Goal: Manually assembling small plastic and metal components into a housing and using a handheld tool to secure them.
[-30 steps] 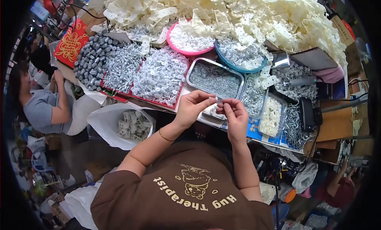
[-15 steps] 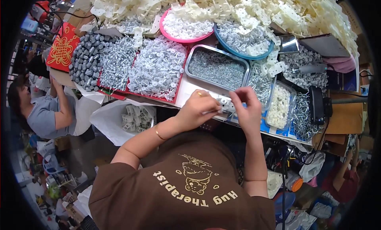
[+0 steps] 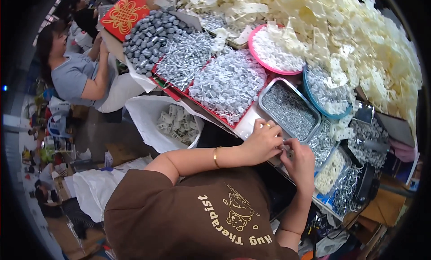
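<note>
Both hands meet at the near edge of the workbench: the left hand [image 3: 262, 142], with a ring on one finger and a thin gold bangle at the wrist, is curled with its fingertips pinched toward the right hand [image 3: 300, 161], whose fingers close in from the other side. Something small is held between them, most likely one of the tiny metal or plastic parts lying about, but it is hidden by the fingers and I cannot tell its kind. Just beyond the knuckles sits the rectangular steel tray of fine silvery pins [image 3: 289, 109], and to its right a narrower tray of small white plastic pieces [image 3: 331, 170] near the bench's right end. Farther back stand a round pink basin of white parts [image 3: 274, 53] and a blue-rimmed bowl of silvery-white parts [image 3: 327, 91], with the flat red tray heaped with silver-and-white clips [image 3: 226, 82] to the left and a great pile of cream plastic frames [image 3: 350, 31] along the far edge. By my judgement, the fitting goes best with both wrists braced low over the bench edge, the piece held by the fingertips only and aligned squarely before pressing, so nothing bends or drops into the wrong tray. At the far left corner, another person in a grey shirt [image 3: 72, 76] works beside dark grey cylinders [image 3: 146, 28].
</note>
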Demonstrator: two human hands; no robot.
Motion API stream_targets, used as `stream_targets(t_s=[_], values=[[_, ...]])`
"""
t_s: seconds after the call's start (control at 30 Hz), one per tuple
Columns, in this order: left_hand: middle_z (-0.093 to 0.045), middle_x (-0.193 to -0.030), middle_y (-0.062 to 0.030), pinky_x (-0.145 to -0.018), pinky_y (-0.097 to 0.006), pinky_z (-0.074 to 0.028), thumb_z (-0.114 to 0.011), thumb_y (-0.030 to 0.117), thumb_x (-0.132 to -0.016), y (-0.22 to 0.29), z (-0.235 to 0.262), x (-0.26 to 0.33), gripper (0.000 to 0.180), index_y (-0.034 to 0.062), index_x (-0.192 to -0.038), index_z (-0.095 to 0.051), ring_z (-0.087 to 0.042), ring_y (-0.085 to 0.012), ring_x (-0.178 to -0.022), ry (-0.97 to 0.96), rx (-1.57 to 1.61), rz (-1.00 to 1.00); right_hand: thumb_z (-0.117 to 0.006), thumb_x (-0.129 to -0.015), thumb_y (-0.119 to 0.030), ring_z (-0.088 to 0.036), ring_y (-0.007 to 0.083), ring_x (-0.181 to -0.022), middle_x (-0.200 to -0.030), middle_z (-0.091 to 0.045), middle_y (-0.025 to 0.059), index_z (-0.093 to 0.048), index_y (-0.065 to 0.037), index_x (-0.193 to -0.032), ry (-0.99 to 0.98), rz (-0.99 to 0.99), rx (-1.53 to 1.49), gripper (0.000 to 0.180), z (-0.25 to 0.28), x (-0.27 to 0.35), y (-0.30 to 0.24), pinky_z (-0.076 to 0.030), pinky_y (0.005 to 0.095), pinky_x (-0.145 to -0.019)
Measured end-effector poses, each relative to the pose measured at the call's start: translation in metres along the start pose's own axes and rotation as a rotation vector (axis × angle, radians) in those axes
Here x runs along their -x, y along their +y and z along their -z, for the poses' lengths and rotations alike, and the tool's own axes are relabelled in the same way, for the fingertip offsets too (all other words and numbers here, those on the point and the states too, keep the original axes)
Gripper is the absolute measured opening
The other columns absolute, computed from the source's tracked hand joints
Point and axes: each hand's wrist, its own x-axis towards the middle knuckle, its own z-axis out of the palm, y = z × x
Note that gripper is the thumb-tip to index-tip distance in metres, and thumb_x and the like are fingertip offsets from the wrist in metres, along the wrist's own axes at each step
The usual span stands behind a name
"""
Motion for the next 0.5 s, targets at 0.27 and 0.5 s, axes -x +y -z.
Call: stream_targets(t_s=[0.27,0.5], values=[[-0.069,-0.094,-0.0012,-0.093,-0.043,-0.035,-0.073,0.017,-0.081,-0.026,0.015,0.005,0.007,0.0126,-0.086,-0.072,-0.063,-0.0223,-0.092,0.020,0.211,0.092,-0.071,-0.082,-0.007,-0.068,0.0337,-0.095,-0.096,-0.072,0.0158,-0.066,-0.004,-0.107,-0.122,-0.009,-0.045,0.025,0.013,0.003,0.005,-0.053,0.0392,-0.082],[-0.065,-0.092,-0.0050,-0.080,-0.048,-0.038,-0.071,0.027,-0.079,-0.196,0.170,0.022,0.012,0.0228,-0.088,-0.078,-0.059,-0.0280,-0.095,0.291,-1.039,0.461,-0.071,-0.088,-0.006,-0.071,0.0221,-0.089,-0.096,-0.073,0.0133,-0.068,0.000,-0.112,0.397,-0.213,-0.361,0.025,0.000,0.023,0.039,-0.053,0.0316,-0.081]])
